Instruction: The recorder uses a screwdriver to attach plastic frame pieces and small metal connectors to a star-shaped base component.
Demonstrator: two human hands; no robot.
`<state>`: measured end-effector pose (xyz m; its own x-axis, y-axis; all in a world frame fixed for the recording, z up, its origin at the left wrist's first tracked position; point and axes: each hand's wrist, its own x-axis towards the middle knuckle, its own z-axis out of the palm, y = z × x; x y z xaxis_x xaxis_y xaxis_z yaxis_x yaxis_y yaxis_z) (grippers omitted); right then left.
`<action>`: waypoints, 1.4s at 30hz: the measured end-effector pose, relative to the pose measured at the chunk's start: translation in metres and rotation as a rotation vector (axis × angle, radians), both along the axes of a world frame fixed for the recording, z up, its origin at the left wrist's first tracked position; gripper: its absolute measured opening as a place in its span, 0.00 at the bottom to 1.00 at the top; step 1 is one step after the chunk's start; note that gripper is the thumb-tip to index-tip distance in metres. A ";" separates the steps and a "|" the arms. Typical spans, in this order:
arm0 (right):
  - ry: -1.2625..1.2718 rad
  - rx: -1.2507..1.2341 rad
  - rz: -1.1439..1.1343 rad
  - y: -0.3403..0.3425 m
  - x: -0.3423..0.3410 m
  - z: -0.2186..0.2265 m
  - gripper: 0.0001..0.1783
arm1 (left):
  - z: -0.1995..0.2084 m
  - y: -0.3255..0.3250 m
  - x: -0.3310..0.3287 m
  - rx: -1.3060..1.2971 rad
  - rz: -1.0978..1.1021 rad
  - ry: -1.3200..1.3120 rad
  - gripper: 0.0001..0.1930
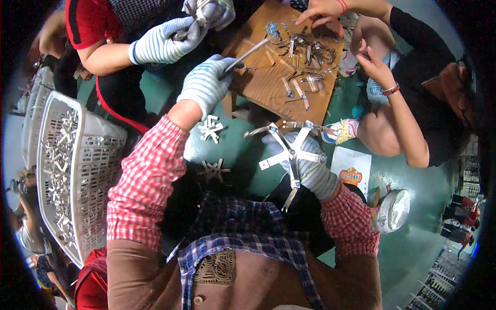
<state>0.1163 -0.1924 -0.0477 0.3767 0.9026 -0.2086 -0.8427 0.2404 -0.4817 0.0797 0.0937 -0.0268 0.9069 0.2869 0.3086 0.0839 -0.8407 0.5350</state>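
My left hand (pixel 206 85), in a blue-and-white striped glove, is closed round a thin grey metal bar (pixel 249 53) that points up and right over the table edge. Lower right, my right hand (pixel 316 174), gloved alike, grips a star-shaped metal bracket (pixel 292 154) from beneath. Several flat arms spread from its centre, and thin metal strips hang off some of their ends. My right fingers are partly hidden under the bracket. Below my left wrist, two similar star-shaped pieces, a bright one (pixel 211 129) and a dimmer one (pixel 215 168), lie low down.
A low wooden table (pixel 258 88) ahead bears loose metal strips (pixel 305 49) and small blue pieces (pixel 273 30). A white plastic basket (pixel 98 150) full of metal parts stands left. Co-workers sit across, one with gloved hands (pixel 164 42). A round silvery container (pixel 393 209) is at right.
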 end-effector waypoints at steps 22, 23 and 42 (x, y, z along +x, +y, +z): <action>-0.414 0.083 -0.021 -0.023 0.024 -0.019 0.30 | -0.014 0.001 0.015 0.502 -0.017 0.180 0.14; -0.197 0.003 -0.018 -0.020 0.022 -0.008 0.30 | -0.016 0.002 0.013 0.501 -0.009 0.176 0.14; -0.544 0.032 -0.037 -0.012 0.021 0.037 0.35 | 0.060 -0.080 -0.070 -1.544 -0.205 0.251 0.09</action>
<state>0.1373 -0.2043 -0.0110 0.4546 0.8891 0.0524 -0.4646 0.2869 -0.8377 0.0100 0.0133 0.0331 0.9493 0.0406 -0.3116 0.2564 0.4729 0.8430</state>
